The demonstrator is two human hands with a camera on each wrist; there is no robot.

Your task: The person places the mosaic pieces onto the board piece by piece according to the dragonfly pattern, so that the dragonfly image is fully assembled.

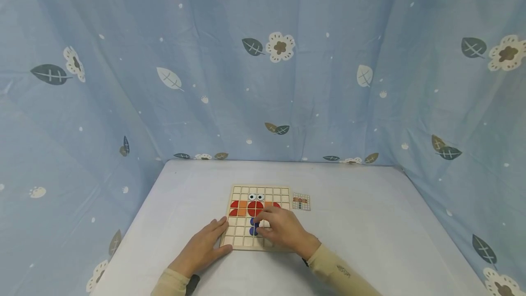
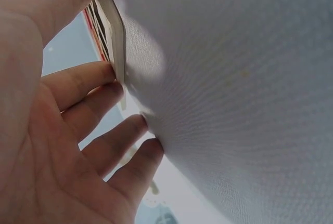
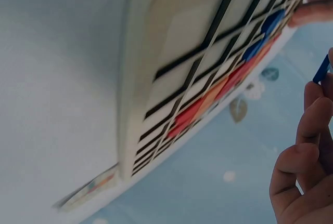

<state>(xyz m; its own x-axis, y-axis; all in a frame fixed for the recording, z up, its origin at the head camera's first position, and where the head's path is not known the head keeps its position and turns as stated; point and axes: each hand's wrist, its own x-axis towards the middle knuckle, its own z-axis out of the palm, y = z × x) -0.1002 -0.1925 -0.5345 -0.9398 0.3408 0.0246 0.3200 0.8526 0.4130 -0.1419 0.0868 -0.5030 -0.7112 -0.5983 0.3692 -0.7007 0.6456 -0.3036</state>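
A wooden grid board point(image 1: 239, 231) lies on the table, with flat coloured pieces in its cells. Two eye pieces point(image 1: 252, 197) sit above rounded red pieces point(image 1: 252, 209); orange pieces point(image 1: 242, 208) and more red ones flank these. Below are blue pieces point(image 1: 252, 231), partly hidden by fingers. My right hand point(image 1: 285, 229) is over the board, pinching a small blue piece point(image 3: 322, 69) between thumb and fingertips. At the board's left edge and near-left corner, my left hand point(image 1: 203, 245) touches the frame with extended fingers point(image 2: 83, 83) and thumb.
A small picture card point(image 1: 301, 201) with a gridded figure lies just right of the board. White cloth covers the table point(image 1: 370, 223). A blue patterned curtain point(image 1: 222, 104) hangs behind and along both sides.
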